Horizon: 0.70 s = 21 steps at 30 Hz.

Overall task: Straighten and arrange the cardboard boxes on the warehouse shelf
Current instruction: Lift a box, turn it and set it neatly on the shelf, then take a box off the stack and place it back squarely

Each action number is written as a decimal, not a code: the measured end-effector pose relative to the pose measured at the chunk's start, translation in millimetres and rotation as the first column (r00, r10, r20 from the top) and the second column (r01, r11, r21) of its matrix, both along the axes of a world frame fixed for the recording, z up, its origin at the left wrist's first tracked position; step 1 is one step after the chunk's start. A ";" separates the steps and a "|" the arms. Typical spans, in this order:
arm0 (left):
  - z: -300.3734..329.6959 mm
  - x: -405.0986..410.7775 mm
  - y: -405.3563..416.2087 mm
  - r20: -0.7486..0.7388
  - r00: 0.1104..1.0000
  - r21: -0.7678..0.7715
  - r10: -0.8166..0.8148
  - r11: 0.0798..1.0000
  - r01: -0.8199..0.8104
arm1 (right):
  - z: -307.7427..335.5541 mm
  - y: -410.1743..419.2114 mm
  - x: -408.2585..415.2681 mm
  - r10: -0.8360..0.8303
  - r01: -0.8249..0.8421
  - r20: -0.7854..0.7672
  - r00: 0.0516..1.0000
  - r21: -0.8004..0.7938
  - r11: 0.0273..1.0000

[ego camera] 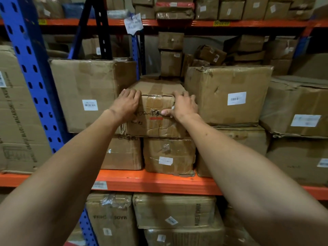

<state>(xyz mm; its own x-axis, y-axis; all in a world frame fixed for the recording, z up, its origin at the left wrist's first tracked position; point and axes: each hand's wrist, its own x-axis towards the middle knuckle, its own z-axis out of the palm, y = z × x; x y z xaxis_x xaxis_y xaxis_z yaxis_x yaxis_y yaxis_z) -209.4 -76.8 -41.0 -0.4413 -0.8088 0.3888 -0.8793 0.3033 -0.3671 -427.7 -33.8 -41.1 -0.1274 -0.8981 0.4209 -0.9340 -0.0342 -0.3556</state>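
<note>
both hands (126, 103) (184, 106) clamped on the taped box's (156, 125) upper front corners, box between them

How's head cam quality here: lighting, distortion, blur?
Head view: dim, uneven light, with the back boxes murky and dark gaps under the orange beams; wide-angle bends the blue upright and stretches the forearms; edges soft, paper note unreadable; both hands, left hand and right hand, and the middle box fairly sharp; no strong glare.
</note>
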 end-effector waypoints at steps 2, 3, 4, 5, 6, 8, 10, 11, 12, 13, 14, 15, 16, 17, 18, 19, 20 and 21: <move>0.8 -1.3 -0.8 0.008 1.000 0.009 0.007 1.000 -0.007 | -1.1 -1.3 0.5 -0.008 0.008 0.002 1.000 0.003 1.000; 0.9 -1.4 -0.6 0.011 1.000 0.012 0.010 1.000 -0.010 | -2.2 -1.2 0.7 -0.011 0.011 0.007 1.000 0.006 1.000; 0.8 -1.7 0.7 0.014 1.000 0.016 0.017 1.000 -0.017 | -3.4 -0.5 1.6 -0.012 0.012 0.015 1.000 0.010 1.000; 0.8 -1.9 3.0 0.017 0.999 0.027 0.028 0.999 -0.029 | -3.8 1.2 2.9 -0.011 0.011 0.023 1.000 0.018 1.000; 1.6 -2.9 5.4 0.024 0.999 0.040 0.038 0.998 -0.039 | -4.0 3.9 3.7 -0.007 0.006 0.032 0.999 0.028 1.000; 5.0 -5.0 10.8 0.046 0.997 0.066 0.056 0.996 -0.059 | -3.9 12.7 3.0 0.016 -0.018 0.034 0.999 0.055 0.998; 11.8 -5.5 15.7 0.053 0.996 0.107 0.067 0.992 -0.072 | -4.6 24.1 -2.4 0.058 -0.059 0.013 0.998 0.086 0.995; 15.3 -4.9 16.6 0.050 0.996 0.132 0.072 0.988 -0.078 | -5.4 30.0 -7.1 0.085 -0.086 0.015 0.996 0.103 0.991; 18.9 -5.0 17.5 0.046 0.996 0.153 0.077 0.985 -0.083 | -5.3 37.4 -12.8 0.114 -0.116 0.024 0.993 0.112 0.987; 21.8 -6.1 17.1 0.033 0.996 0.169 0.083 0.982 -0.088 | -4.9 44.8 -19.4 0.143 -0.145 0.031 0.989 0.113 0.983; 23.9 -8.3 16.4 0.011 0.995 0.188 0.095 0.978 -0.096 | -4.2 51.5 -26.5 0.167 -0.170 0.034 0.985 0.107 0.980; 26.3 -12.4 17.4 -0.021 0.994 0.211 0.107 0.972 -0.101 | -2.6 59.6 -33.8 0.180 -0.183 0.041 0.983 0.099 0.978; 28.4 -18.6 18.5 -0.067 0.991 0.238 0.113 0.967 -0.094 | -1.5 67.2 -42.1 0.176 -0.180 0.057 0.983 0.089 0.980; 30.6 -26.6 20.7 -0.122 0.987 0.269 0.109 0.960 -0.073 | -0.3 74.9 -50.6 0.159 -0.165 0.078 0.984 0.074 0.984; 33.4 -36.9 25.6 -0.192 0.977 0.302 0.097 0.953 -0.035 | 0.7 82.2 -59.6 0.132 -0.138 0.106 0.986 0.052 0.989; 36.4 -48.8 31.3 -0.275 0.959 0.328 0.071 0.944 0.024 | 0.7 88.5 -69.0 0.096 -0.099 0.146 0.985 0.019 0.995; 39.3 -62.4 37.4 -0.357 0.934 0.333 0.028 0.938 0.100 | -0.1 93.9 -78.9 0.055 -0.050 0.202 0.978 -0.026 0.998; 42.4 -77.4 43.3 -0.422 0.906 0.320 -0.021 0.932 0.170 | -1.3 99.6 -88.7 0.007 0.012 0.272 0.962 -0.068 0.998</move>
